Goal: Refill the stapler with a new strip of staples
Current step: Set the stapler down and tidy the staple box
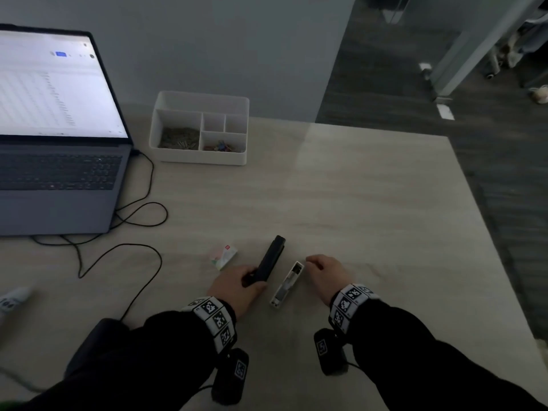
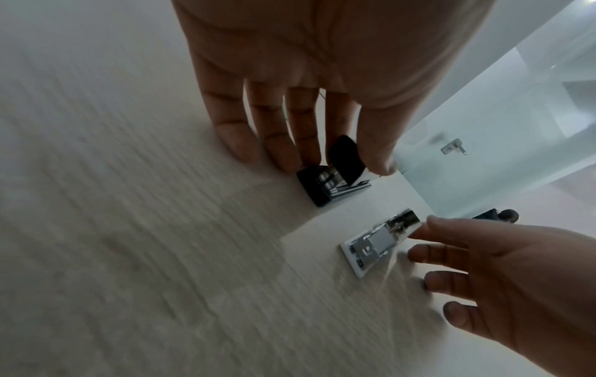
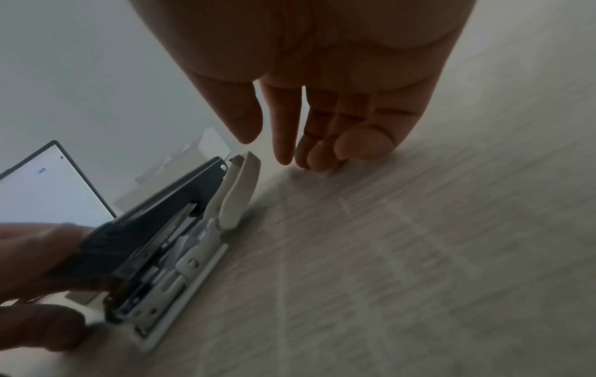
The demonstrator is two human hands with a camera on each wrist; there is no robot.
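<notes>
Black stapler (image 1: 270, 261) lies on desk (image 1: 370, 203), near front edge, w/ left hand (image 1: 237, 287) gripping its rear end. White stapler (image 1: 287, 284) lies just beside it, lid swung open, magazine exposed. Right hand (image 1: 324, 272) hovers by white unit's front, fingers relaxed, holding nothing. Staple box (image 1: 224, 256) sits left of black stapler, not yet opened as far as visible.

Risk: two staplers close together; a careless reach could knock the open lid, or a strip goes in misaligned and jams.
</notes>
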